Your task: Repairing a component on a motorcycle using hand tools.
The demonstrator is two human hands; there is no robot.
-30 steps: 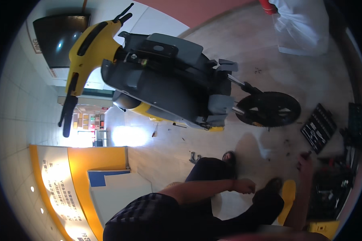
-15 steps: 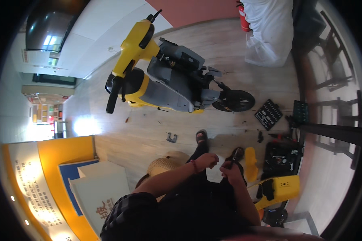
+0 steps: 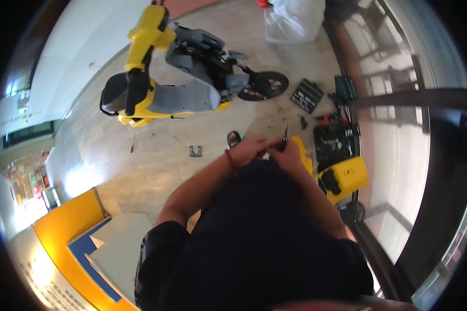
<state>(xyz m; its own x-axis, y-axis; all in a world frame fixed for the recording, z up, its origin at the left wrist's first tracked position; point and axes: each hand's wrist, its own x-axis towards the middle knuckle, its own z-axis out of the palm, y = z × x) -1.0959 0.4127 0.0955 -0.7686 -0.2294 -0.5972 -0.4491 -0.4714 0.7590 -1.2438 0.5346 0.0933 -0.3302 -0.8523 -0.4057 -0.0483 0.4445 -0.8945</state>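
My left hand [image 3: 248, 150], with a red bracelet at its wrist, is closed in front of my body. Its fingertips meet those of my right hand, and anything pinched in them is too small to make out. My right hand [image 3: 291, 154] is closed around a slim black tool [image 3: 284, 139] with a thin shaft pointing away from me, which looks like a screwdriver. Beyond the hands stands a yellow and grey scooter [image 3: 184, 96], its grey inner body and black wheel [image 3: 264, 86] exposed.
An open bit case [image 3: 306, 96] and an open black toolbox [image 3: 335, 142] lie on the floor at right. Closer are yellow panels [image 3: 349, 175]. A grey bracket [image 3: 195, 151] and a screwdriver [image 3: 133, 143] lie left of my hands. A white box [image 3: 122, 249] stands at lower left.
My view has shifted, and the scooter and tools sit higher and further left in it. My hands, apart before, have come together. The tool's shaft now shows clearly, pointing away.
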